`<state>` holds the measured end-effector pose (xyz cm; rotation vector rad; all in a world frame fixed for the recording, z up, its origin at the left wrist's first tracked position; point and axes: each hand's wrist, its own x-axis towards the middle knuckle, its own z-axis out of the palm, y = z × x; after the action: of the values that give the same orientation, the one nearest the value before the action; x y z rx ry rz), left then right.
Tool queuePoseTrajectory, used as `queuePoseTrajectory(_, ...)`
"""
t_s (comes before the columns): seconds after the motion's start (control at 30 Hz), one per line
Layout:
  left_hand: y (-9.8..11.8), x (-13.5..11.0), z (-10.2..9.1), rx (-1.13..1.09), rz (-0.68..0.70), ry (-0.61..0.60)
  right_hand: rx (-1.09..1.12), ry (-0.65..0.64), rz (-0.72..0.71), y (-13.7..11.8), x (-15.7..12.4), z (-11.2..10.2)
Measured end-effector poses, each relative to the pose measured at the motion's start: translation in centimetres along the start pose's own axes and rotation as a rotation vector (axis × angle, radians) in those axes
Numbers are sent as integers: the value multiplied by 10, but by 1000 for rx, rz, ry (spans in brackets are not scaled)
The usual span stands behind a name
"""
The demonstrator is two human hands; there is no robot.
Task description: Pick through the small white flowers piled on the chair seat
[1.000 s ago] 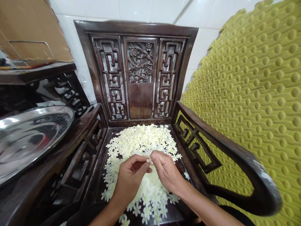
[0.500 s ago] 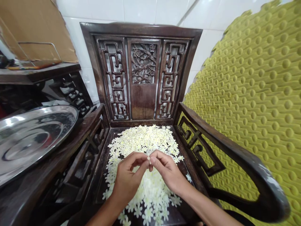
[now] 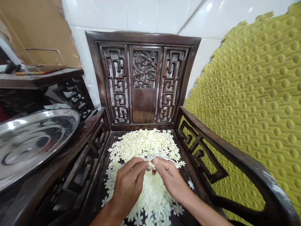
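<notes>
A heap of small white flowers (image 3: 143,147) covers the seat of a dark carved wooden chair (image 3: 144,78). My left hand (image 3: 128,186) and my right hand (image 3: 170,179) meet just above the heap, fingertips pinched together. Between them they hold one small white flower (image 3: 151,165). Both hands hover over the near part of the heap, and the flowers right under them are hidden.
A big shiny metal tray (image 3: 30,141) rests on dark wooden furniture to the left. Brown cardboard (image 3: 39,31) leans on the tiled wall behind it. A yellow-green bumpy foam mat (image 3: 254,94) stands right of the chair's curved armrest (image 3: 235,157).
Both hands have stayed pinched together over the flowers and sit slightly lower in view. The camera has tilted up a little.
</notes>
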<state>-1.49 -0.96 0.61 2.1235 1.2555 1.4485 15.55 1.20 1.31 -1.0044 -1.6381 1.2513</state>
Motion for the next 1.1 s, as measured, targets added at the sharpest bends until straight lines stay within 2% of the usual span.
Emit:
queuePoseTrajectory(0.13, -8, -3, -6, 144, 258, -35, 163, -69, 129, 1, 1, 2)
queuePoseTrajectory(0.27, -11, -2, -6, 128, 341, 8, 184, -127, 131, -5, 1, 1)
queuePoseTrajectory(0.37, -8, 0, -2, 23, 199, 45, 208, -128, 97, -5, 2, -1)
queuePoseTrajectory(0.5, 1, 1, 6, -204, -145, 7, 85, -45, 51, 2, 0, -1)
queuePoseTrajectory(0.63, 3, -2, 15, -564, -495, -35, 39, 19, 40, 9, -2, 2)
queuePoseTrajectory(0.77, 2, -4, 21, -760, -677, -45, 83, 50, 33, 13, -1, 7)
queuePoseTrajectory(0.87, 2, -4, 23, -792, -723, -56, 71, 81, 46, 16, -1, 8)
queuePoseTrajectory(0.93, 4, -4, 24, -776, -697, -43, 37, 97, 30, 16, -2, 9)
queuePoseTrajectory(1.1, 10, -2, 19, -535, -456, 41, 23, 103, 16, 11, -5, 11)
